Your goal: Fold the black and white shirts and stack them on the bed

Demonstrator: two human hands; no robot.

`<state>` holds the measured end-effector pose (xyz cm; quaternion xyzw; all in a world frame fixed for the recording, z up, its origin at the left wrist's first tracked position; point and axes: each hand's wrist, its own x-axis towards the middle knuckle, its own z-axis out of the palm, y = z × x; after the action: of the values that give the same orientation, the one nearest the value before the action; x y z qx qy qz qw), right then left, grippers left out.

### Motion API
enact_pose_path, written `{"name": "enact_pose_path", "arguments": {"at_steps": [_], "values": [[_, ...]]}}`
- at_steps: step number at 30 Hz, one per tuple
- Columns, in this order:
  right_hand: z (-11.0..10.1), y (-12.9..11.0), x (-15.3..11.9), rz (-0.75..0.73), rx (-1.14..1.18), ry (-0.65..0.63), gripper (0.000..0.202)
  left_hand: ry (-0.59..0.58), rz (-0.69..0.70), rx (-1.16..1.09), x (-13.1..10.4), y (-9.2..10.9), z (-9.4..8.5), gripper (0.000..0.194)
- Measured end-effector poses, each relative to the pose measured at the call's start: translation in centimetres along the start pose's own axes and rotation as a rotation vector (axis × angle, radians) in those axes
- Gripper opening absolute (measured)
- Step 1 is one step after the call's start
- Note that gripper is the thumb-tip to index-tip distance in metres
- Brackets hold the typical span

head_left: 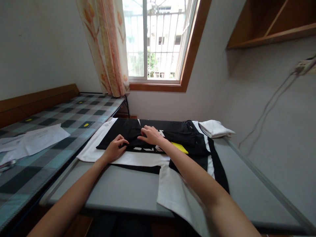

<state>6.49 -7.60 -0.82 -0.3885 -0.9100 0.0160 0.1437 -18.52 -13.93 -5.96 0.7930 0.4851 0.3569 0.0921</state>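
Black garment: lies flat on the upper layer of the stack, long side running left to right; the black garment (123, 129) bears a white print (161, 133) and, near its right part, a yellow patch (179, 147).
Left hand: the left hand (115, 148) rests at the near edge of the black garment, toward its left end; fingers are curled, with a narrow gap between thumb and forefinger. Whether cloth is pinched cannot be told.
Right hand: the right hand (151, 134) lies over the middle of the black garment, fingers bent, beside the white print. Its grip on the fabric cannot be determined.
White garment: the white garment (140, 158) is spread beneath, projecting at the left and along the near side; a white flap (170, 187) hangs over the near table edge, partly behind the right forearm.
Dark cloth: the dark cloth (219, 168) shows below the stack at right.
Table: the grey table (123, 187) supports all layers.
Folded cloth: the folded white cloth (214, 128) sits at the far right corner.
Bed: the checked bed (59, 115) stands at left, with papers (37, 138) on it.
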Motion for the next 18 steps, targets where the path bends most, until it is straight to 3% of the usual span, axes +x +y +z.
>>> {"name": "enact_pose_path", "arguments": {"at_steps": [2, 4, 8, 14, 18], "values": [[0.0, -0.9, -0.7, -0.183, 0.072, -0.131, 0.035, -0.001, 0.007, -0.006, 0.0, 0.0, 0.0, 0.013], [0.4, -1.3, -1.2, -0.234, 0.085, -0.176, 0.027, 0.009, 0.017, -0.015, 0.1, -0.1, 0.0, 0.012], [1.0, -1.2, -1.9, -0.136, 0.118, -0.157, 0.016, 0.029, 0.034, -0.021, 0.2, -0.1, -0.1, 0.014], [-0.3, -0.4, -4.2, -0.209, 0.125, -0.126, 0.018, -0.055, 0.075, 0.06, 0.0, 0.6, -0.5, 0.019], [-2.6, 2.5, -7.0, 0.001, 0.024, 0.008, 0.028, 0.083, 0.119, 0.188, -0.1, 1.1, -0.2, 0.027]]}}
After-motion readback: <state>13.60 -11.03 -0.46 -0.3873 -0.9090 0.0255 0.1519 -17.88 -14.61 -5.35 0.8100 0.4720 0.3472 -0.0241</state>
